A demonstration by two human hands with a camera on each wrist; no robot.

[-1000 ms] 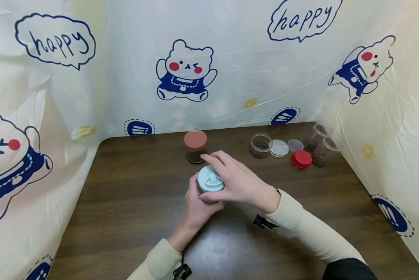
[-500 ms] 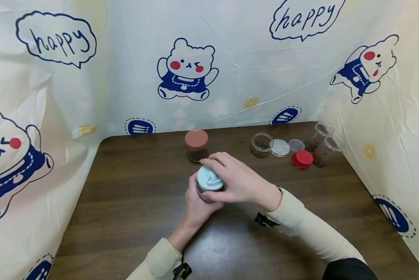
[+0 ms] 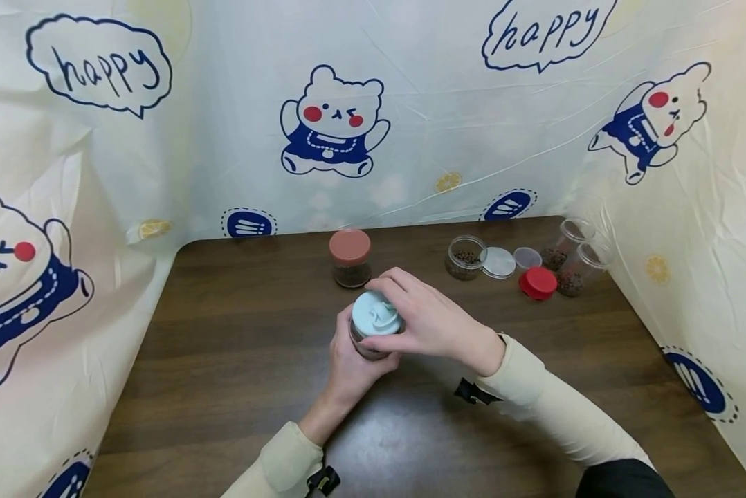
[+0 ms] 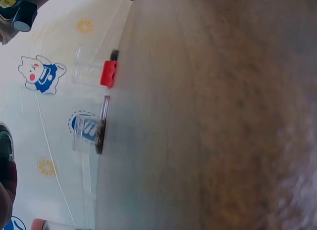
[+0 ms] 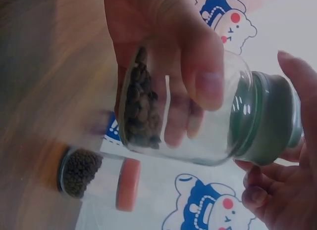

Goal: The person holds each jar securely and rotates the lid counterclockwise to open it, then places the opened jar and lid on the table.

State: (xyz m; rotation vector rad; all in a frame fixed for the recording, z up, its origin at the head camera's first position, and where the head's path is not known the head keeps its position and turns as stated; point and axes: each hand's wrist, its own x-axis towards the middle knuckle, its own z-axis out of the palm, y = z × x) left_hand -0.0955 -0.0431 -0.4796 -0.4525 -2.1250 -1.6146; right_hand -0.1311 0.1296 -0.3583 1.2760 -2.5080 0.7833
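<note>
Over the desk, L hand had its fingers clamped round the glass jar, approx. upright; R hand had fingers curled loosely about the blue lid, thumb apparently off it. Turning well prob. needed thumb contact, jar steady, no tilt.

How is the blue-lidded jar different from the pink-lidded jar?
The left hand grips the blue-lidded jar; the pink-lidded jar stands on the table. The blue-lidded jar contains larger, beanlike pieces; the pink-lidded jar contains fine dark grains. Both jars are clear and partly filled.
</note>
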